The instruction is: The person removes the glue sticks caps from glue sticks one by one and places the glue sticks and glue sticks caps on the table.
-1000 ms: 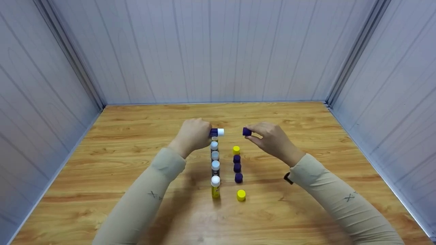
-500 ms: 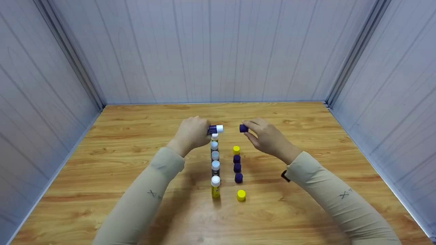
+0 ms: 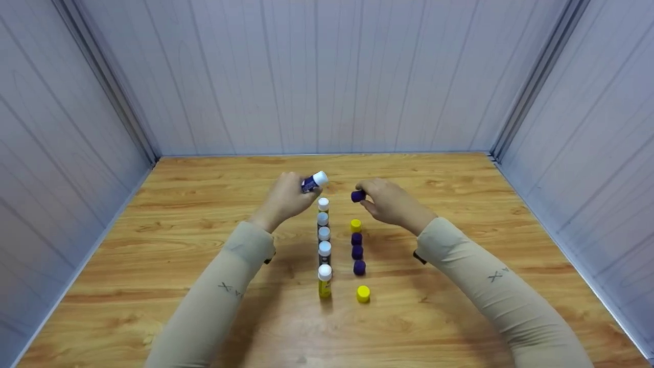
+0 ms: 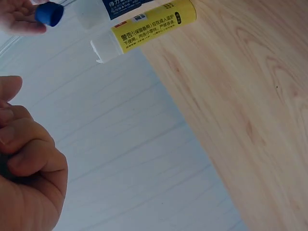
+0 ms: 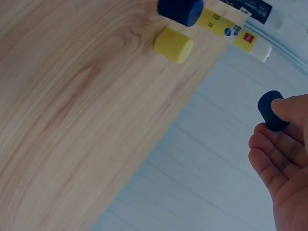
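My left hand [image 3: 287, 197] grips a dark purple glue stick [image 3: 310, 183], its white end tilted up to the right, above the far end of a row. In the left wrist view the curled fingers [image 4: 33, 144] show, but the held stick is mostly hidden. Across from it, my right hand [image 3: 393, 202] pinches a dark purple cap [image 3: 358, 196] between thumb and fingers; the right wrist view shows this cap [image 5: 272, 110] as dark blue. Cap and held glue stick are apart. Below the left hand, several uncapped glue sticks [image 3: 324, 272] stand upright in a line, white ends up.
Right of the glue sticks, loose caps form a second line: a yellow cap [image 3: 356, 225] at the far end, three purple caps [image 3: 357, 252], and a yellow cap [image 3: 363, 294] nearest me. All stand on a wood-grain table [image 3: 153, 245] enclosed by pale panel walls [image 3: 327, 76].
The left hand has turned the glue stick from level to tilted upward, moving it slightly left and away. The right hand has moved left with the cap. The standing sticks and loose caps stay put.
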Demonstrator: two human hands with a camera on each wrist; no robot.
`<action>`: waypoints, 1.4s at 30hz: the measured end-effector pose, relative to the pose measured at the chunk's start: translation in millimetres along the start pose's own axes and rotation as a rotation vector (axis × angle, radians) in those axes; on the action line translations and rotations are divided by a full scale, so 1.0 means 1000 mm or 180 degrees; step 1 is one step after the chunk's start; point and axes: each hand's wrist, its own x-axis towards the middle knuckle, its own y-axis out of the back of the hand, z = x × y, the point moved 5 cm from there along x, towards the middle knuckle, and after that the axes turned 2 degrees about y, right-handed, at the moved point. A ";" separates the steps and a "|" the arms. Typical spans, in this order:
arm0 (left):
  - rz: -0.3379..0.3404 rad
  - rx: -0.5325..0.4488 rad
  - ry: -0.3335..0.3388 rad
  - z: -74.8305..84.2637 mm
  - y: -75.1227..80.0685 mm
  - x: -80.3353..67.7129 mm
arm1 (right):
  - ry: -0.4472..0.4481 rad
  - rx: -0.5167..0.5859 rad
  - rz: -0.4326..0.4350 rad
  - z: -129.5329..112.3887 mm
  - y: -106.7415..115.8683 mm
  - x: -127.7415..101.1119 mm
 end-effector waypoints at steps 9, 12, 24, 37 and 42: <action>0.0153 -0.0832 0.0078 -0.005 0.004 0.000 | -0.0250 0.0021 -0.0437 0.012 -0.017 0.016; 0.0211 -0.0972 0.0089 -0.008 0.005 0.001 | -0.0277 0.0032 -0.0588 0.017 -0.024 0.019; 0.0348 -0.1175 -0.0001 -0.015 0.005 0.000 | -0.0410 0.0107 -0.0863 0.032 -0.050 0.024; 0.0236 -0.1548 -0.0086 -0.018 0.000 0.007 | -0.0314 0.0166 -0.0905 0.038 -0.064 0.024; 0.0186 -0.1542 -0.0119 -0.021 -0.003 0.009 | -0.0275 0.0152 -0.0920 0.040 -0.068 0.024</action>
